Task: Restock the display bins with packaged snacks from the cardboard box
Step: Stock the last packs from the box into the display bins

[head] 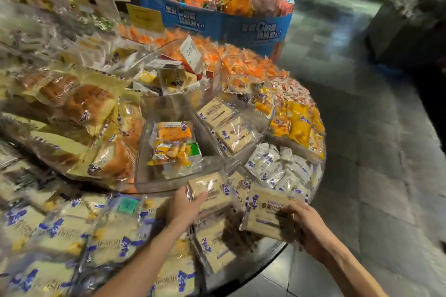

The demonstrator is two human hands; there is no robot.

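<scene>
Setting two toast packs into the low bin point(272, 252) at the bottom centre of the frame, I have my left hand point(185, 207) gripping one pack point(210, 191) by its near edge and my right hand point(306, 224) clasping another point(263, 217) at its right side. Both packs hang just above those already lying there. I judge it best to lay each flat, label up, square with its neighbours, not spilling past the rim. No cardboard box shows near my hands.
</scene>
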